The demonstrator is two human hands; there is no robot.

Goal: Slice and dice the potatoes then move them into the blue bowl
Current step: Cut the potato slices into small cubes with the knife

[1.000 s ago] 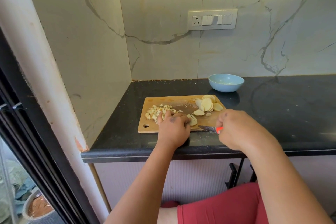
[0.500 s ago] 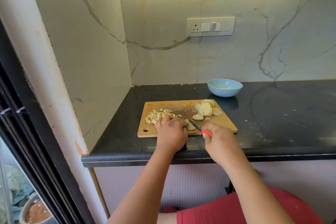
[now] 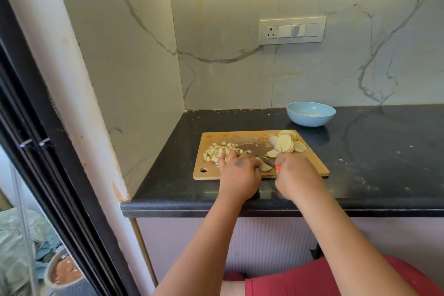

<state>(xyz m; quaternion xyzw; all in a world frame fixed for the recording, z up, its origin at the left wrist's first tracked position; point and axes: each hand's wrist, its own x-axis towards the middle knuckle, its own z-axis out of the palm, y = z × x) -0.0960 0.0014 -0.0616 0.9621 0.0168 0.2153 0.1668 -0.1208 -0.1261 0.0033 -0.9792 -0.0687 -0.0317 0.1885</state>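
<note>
On the board [image 3: 312, 163], the left hand [image 3: 239, 173] holds potato slices [image 3: 264, 166] while the right hand [image 3: 296, 175] grips the knife [image 3: 268, 161].

Matt wooden cutting board [image 3: 312, 163] on a glossy black stone counter [image 3: 372, 163] (dusty).

Two hands, left hand [image 3: 237, 173] and right hand [image 3: 296, 176], one knife [image 3: 269, 163], one cutting board [image 3: 314, 163], one blue bowl [image 3: 310, 114], one wall switch panel [image 3: 292, 30]
</note>
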